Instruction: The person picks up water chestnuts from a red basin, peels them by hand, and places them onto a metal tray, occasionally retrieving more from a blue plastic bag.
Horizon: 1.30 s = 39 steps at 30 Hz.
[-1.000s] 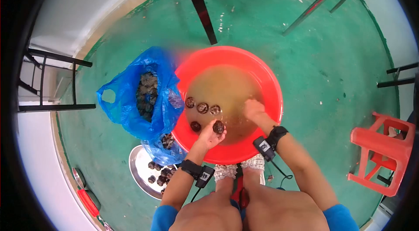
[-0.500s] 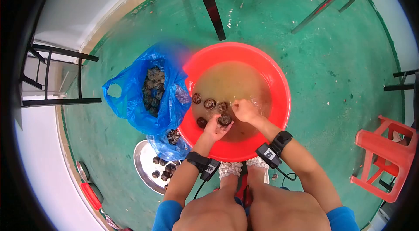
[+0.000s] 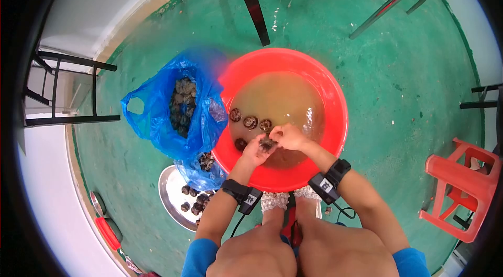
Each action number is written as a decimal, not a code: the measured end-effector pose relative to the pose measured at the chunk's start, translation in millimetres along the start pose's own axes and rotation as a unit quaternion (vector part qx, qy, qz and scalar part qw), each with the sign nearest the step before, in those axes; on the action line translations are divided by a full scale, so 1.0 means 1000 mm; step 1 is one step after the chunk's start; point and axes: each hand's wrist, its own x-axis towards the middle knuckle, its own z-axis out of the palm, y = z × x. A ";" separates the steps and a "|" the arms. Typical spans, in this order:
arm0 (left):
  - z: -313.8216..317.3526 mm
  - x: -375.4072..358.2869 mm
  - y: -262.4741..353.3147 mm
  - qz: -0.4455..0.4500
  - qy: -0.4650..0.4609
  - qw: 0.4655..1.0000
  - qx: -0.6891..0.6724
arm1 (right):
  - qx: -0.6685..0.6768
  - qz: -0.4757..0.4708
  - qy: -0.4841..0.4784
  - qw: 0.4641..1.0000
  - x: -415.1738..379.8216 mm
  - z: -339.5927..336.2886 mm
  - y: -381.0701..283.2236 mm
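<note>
Murky water fills a red basin (image 3: 335,120) between my feet and the table leg. Over its near part, my left hand (image 3: 255,151) holds a dark round shell (image 3: 268,144). The fingers of my right hand (image 3: 287,136) are pinched together at the shell's right side; whether they grip anything else is too small to tell. Several similar brown striped shells (image 3: 250,122) lie in the water just left of and beyond my hands.
A blue plastic bag (image 3: 157,120) of dark shells stands left of the basin. Below it are a smaller blue bag (image 3: 196,176) and a metal tray (image 3: 168,198) with shells. A red stool (image 3: 461,180) stands right, a black table leg (image 3: 251,4) beyond.
My right hand has moved left and nearer, from the water to the shell in my left hand. The shell looks blurred now and sits between both hands.
</note>
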 end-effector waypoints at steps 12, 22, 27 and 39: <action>0.032 -0.021 -0.009 0.153 -0.054 0.977 0.139 | -0.167 -0.118 0.063 0.977 -0.030 0.005 -0.012; 0.032 -0.020 -0.002 0.223 0.045 0.960 0.165 | -0.156 -0.221 0.093 0.958 -0.033 0.013 -0.008; 0.046 -0.040 -0.004 0.126 -0.037 0.970 0.203 | -0.179 -0.177 0.132 0.959 -0.033 0.012 -0.003; 0.042 -0.038 -0.005 0.149 -0.116 0.951 0.244 | 0.048 -0.119 0.270 0.954 -0.027 0.018 -0.006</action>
